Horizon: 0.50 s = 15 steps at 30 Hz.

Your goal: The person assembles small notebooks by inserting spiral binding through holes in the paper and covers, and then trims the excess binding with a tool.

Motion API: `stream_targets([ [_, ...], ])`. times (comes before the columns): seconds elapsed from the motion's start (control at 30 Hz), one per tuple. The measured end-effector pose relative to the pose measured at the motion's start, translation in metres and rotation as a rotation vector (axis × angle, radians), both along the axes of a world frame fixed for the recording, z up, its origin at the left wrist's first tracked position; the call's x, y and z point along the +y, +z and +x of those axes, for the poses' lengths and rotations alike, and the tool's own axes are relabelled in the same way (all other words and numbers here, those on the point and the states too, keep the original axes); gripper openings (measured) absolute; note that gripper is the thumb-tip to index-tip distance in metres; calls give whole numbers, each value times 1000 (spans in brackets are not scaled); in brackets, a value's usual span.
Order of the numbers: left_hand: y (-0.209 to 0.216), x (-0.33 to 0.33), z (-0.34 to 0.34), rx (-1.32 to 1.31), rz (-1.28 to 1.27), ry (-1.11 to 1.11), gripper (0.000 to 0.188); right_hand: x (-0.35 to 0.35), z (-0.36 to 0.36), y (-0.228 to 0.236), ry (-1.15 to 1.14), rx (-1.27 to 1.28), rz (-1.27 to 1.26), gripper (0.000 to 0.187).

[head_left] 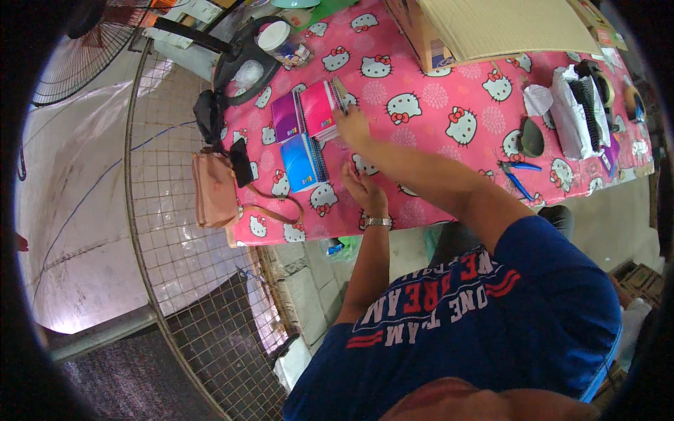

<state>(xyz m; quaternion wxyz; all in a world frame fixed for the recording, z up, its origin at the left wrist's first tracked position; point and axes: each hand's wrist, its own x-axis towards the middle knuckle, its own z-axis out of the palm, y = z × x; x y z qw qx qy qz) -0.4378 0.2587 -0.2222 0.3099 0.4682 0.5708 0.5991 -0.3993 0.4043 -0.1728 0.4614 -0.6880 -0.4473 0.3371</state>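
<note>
Three spiral notebooks lie at the left end of a table covered by a pink cartoon-cat cloth [428, 119]: a purple one [286, 116], a pink one [319, 107] on a small stack, and a blue one [303, 161] nearer to me. My right hand [351, 125] reaches across and grips the right edge of the pink notebook. My left hand [361, 184], with a metal watch on its wrist, rests on the cloth just right of the blue notebook, fingers apart and holding nothing.
A brown handbag [214, 189] and a black phone [241, 161] hang at the table's left edge. Also here are a white-lidded jar [277, 38], a cardboard box [491, 28], blue-handled pliers [519, 175], a white bag [579, 112], a wire mesh panel [175, 245] and a fan [77, 49].
</note>
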Motion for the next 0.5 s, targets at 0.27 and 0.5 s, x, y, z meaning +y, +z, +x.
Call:
stream_targets([
  [0.27, 2, 87, -14, -654, 36, -92, 50, 32, 11, 14, 212, -71, -295, 55],
  [0.5, 2, 102, -5, -525, -31, -287, 54, 37, 13, 1, 174, -82, -356, 52],
])
